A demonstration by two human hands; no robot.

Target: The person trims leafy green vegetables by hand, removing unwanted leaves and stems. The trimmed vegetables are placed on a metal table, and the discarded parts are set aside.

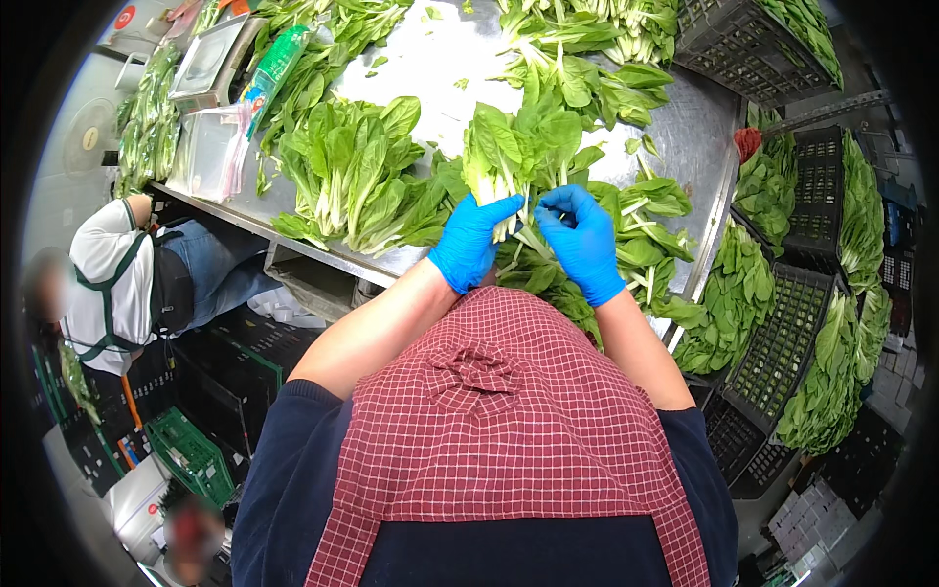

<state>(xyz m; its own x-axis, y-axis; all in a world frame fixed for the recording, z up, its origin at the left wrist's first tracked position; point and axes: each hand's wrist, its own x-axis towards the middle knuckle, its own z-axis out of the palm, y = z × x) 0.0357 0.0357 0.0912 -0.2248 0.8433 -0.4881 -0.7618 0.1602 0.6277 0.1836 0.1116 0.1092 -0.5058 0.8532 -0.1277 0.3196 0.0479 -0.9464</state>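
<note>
My left hand [473,238], in a blue glove, grips the white stem ends of a bunch of leafy greens [493,150] whose leaves point away from me. Just right of those stems is my right hand [579,238], also gloved in blue, with thumb and fingertips pinched close together at a thin stem; whether it holds that stem I cannot tell. A larger pile of greens [352,169] lies on the metal table to the left. More loose greens [653,220] lie beyond and under my right hand, and some hang near my apron.
The steel table [704,132] has a raised edge. Black crates [781,341] of greens stand at the right, another [741,55] at the far right corner. A scale [209,62], a clear plastic box [209,150] and bagged greens [150,117] are at the left, near a co-worker [117,279].
</note>
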